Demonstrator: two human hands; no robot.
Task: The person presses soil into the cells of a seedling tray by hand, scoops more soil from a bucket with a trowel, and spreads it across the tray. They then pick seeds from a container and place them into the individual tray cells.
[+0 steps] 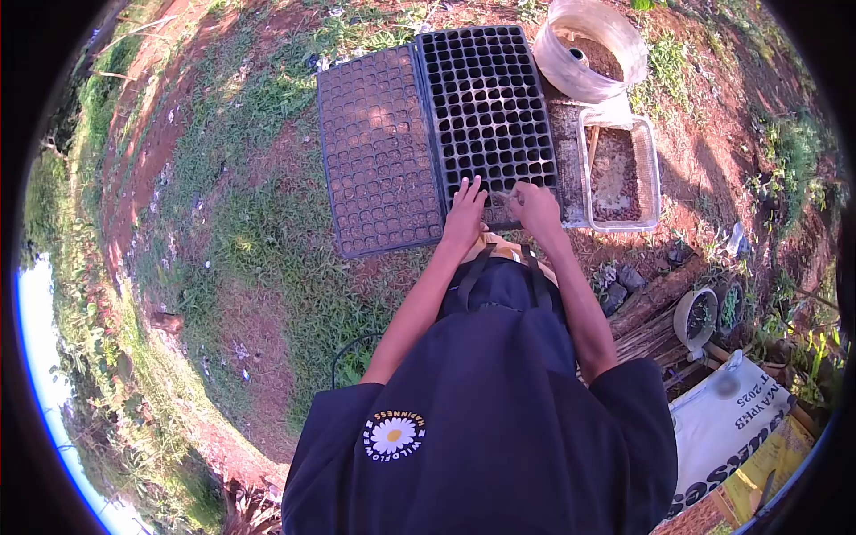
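Note:
A black seedling tray (486,107) with rows of empty cells lies in front of me, its nearest rows partly covered by my hands. Over its near left part rests my left hand (465,214), fingers apart and holding nothing visible. My right hand (535,207) is curled at the tray's near right part, its fingers pressed together around something I cannot make out. A second tray (379,152), its cells filled with brown soil, lies against the black tray on the left.
A white-rimmed rectangular basket (658,169) holds small brown pieces and a stick, right of the trays. Behind it stands a round translucent tub (571,80) with brown material. A bucket (695,319), sticks and a printed sack (727,415) lie at the lower right.

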